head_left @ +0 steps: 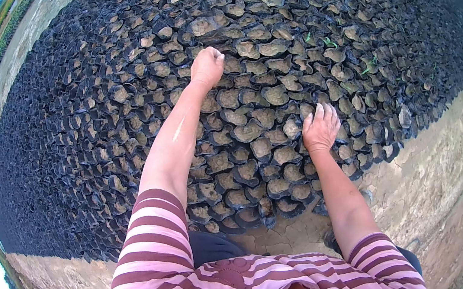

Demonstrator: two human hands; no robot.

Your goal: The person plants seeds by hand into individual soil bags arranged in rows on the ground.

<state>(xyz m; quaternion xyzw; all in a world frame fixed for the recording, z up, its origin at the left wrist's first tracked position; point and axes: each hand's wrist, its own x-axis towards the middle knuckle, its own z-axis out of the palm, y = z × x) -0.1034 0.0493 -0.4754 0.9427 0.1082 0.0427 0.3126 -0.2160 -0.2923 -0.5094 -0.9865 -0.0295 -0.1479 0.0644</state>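
Black plastic nursery bags (pixel 275 95) filled with dry brown soil stand packed side by side in front of me. My left hand (pixel 208 67) reaches out over the middle of the bed, its fingers curled closed and the thumb pressed against them. Whatever it may be pinching is hidden or too small to name. Just beyond it, the bag rims look smeared and partly folded. Closer to me on the right, my right hand (pixel 322 127) lies palm down on the bag tops, fingers stretched out, with nothing seen in its grip.
Small green seedlings (pixel 329 42) poke up among the bags to the right. Cracked bare ground (pixel 428 185) runs along the near edge of the bed. A dirt strip (pixel 4 66) and greenery border the far left side.
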